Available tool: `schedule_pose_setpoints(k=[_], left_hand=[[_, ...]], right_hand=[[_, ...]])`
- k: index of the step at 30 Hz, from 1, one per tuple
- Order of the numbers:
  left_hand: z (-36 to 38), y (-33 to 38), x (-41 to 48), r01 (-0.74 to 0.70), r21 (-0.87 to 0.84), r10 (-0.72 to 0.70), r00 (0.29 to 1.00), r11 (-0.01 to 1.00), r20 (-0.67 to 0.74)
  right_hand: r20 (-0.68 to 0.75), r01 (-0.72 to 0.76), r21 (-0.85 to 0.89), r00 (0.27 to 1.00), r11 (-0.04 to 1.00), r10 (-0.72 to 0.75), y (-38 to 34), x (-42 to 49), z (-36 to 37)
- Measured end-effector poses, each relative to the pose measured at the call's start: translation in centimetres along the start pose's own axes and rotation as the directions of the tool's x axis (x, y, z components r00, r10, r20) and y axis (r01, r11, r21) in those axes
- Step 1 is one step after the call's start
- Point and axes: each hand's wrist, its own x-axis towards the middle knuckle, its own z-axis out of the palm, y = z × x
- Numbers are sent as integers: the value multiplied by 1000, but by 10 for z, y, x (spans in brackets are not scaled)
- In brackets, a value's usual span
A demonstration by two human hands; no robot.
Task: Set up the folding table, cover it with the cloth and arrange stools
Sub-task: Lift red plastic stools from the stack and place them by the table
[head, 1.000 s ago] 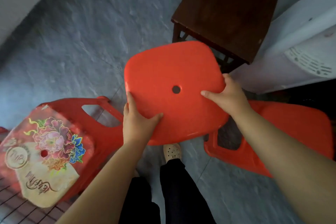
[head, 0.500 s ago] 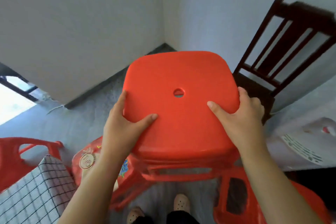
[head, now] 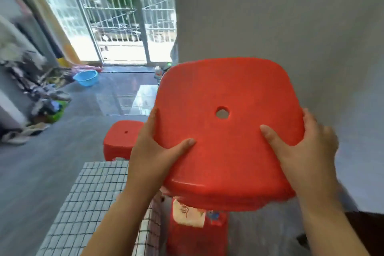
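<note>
Left of the carried red stool [head: 226,131], the cloth-covered desk [head: 91,203] is now seen, with a placed stool [head: 122,139] beyond it. The carried stool, raised since a second ago, is clamped by left hand [head: 153,151] and right hand [head: 307,151] fingers; placement is judged next.

Red stool [head: 226,131] held raised, seat tipped toward camera, round hole at seat centre. Left hand [head: 153,151] clamped on seat's left edge, thumb laid across top. Right hand [head: 301,151] clamped on right edge, thumb likewise on top. Checked cloth [head: 93,203] spread over counter at lower left. Second red stool [head: 122,139] stood beyond counter's far end. Third stool with floral label [head: 195,226] seen beneath held one. Blue basin [head: 85,78] on floor near grilled doorway.
</note>
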Motion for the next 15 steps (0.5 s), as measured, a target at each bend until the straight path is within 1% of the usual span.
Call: schedule_pose_setpoints(k=[4,7,12,15], left_hand=[[-120,-22,-24,55,51,-44,978,997,-206],[-205,-35,-55,108,119,-57,928,987,-369],[-317,-58,-114,246,198,-84,802,949,-591],[-361,-69,-155,343,190,-118,705,920,-700]], right_hand=[[147,139,123,977,983,-156,-86,-47,52],[282,183,240,927,954,-248,-144,-93,91],[455,236,376,795,896,-400,-215,-177,150],[543,257,437,689,862,-480,-245,-224,178]])
